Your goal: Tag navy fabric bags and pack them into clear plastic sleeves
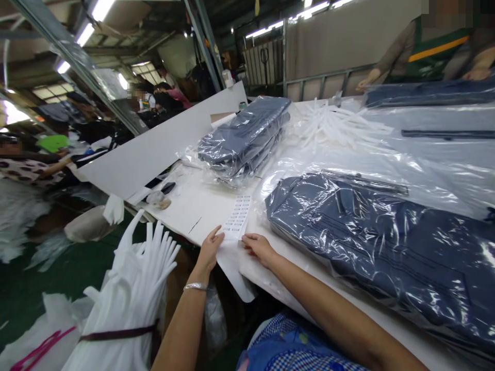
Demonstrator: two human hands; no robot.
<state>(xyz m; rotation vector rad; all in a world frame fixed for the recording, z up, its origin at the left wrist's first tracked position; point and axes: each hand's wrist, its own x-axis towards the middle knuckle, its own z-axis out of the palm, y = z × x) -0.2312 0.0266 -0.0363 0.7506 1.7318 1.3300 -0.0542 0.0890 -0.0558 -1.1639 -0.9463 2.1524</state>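
The left hand pinches the left edge of a sheet of labels between thumb and forefinger, and a silvery bracelet circles that wrist. The right hand grips the sheet's opposite edge, its fingers curled under. The sheet lies near the front edge of a white table, its printed rows running away from the hands, while a white strip of paper hangs down past the table edge below them.

Just to the right of the sheet, a dark blue garment lies folded in shiny clear plastic. Beyond the sheet stands a stack of bagged garments, also dark blue, with a heap of white strips to its right. A long white board rises along the table's left side.

Lower left, off the table, is a bundle of white tubes with a dark band around it. At the far right, a co-worker in a green apron has both hands at another bagged garment.
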